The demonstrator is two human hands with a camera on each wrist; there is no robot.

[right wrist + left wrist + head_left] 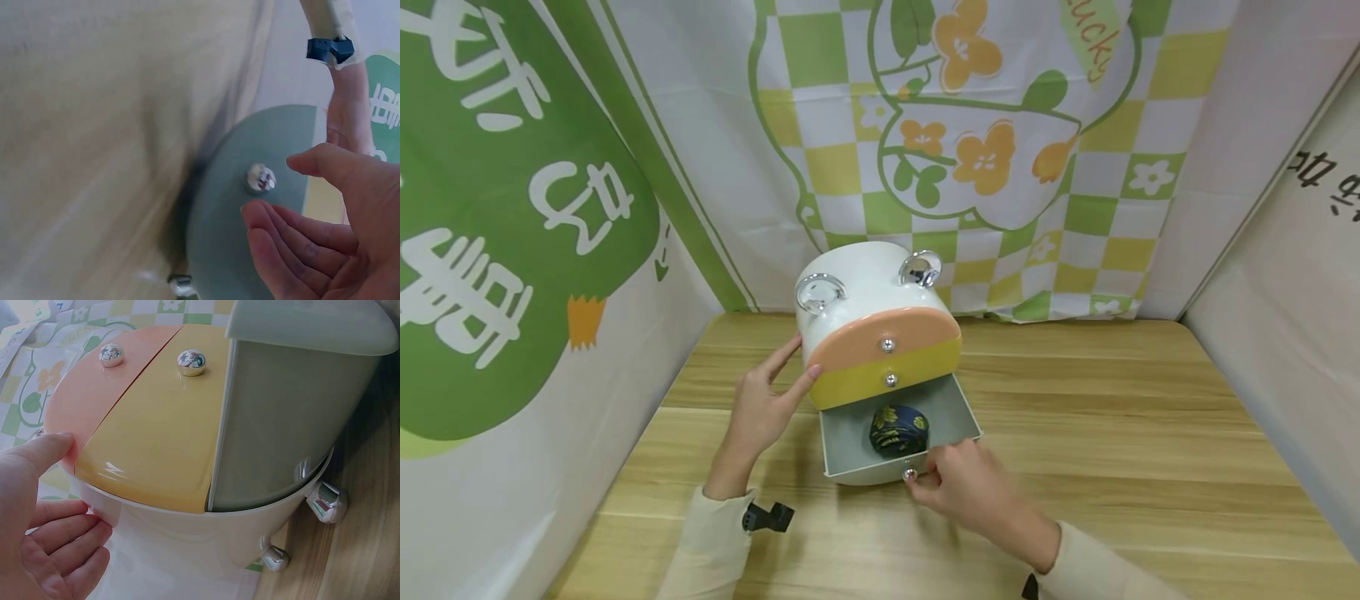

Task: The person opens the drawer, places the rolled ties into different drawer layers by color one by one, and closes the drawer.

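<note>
A small white cabinet with rounded top has a peach drawer, a yellow drawer and a grey-green bottom drawer pulled out. Inside that drawer lies a rolled dark blue cloth with yellow leaf patterns. My left hand rests against the cabinet's left side, thumb at the front edge, fingers along the white wall. At the bottom drawer's front, my right hand is around the silver knob. Thumb and fingertips stand apart from the knob in the right wrist view.
Two silver ear-like loops stick up from the cabinet top, and silver feet show underneath. It stands on a wood-grain table. Behind hangs a green and yellow checked cloth backdrop.
</note>
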